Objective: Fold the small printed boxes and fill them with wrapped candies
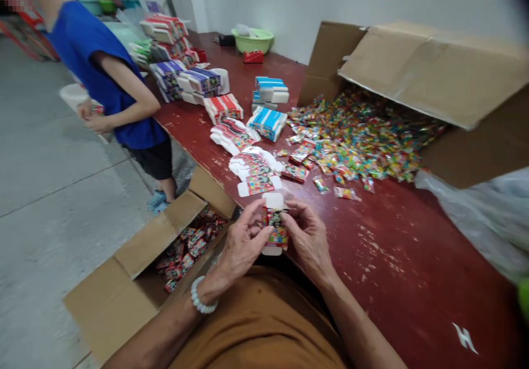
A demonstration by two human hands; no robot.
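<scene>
Small printed carton [276, 221], one, white-flapped, perhaps flattened: left hand [246, 237] and right hand [308, 235] are both grasping it near the worktop's [388, 248] edge.

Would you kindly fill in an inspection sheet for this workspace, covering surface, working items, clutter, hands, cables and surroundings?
Surface: red table, paint scuffed and chipped.
Working items: small printed carton; fanned flat cartons; wrapped candies spilling from a large cardboard box.
Clutter: green basin and small red object near the wall.
Hands: left hand and right hand both hold the small printed carton.
Cables: nothing seen.
Surroundings: person in blue at left; open box holding small packs.
</scene>
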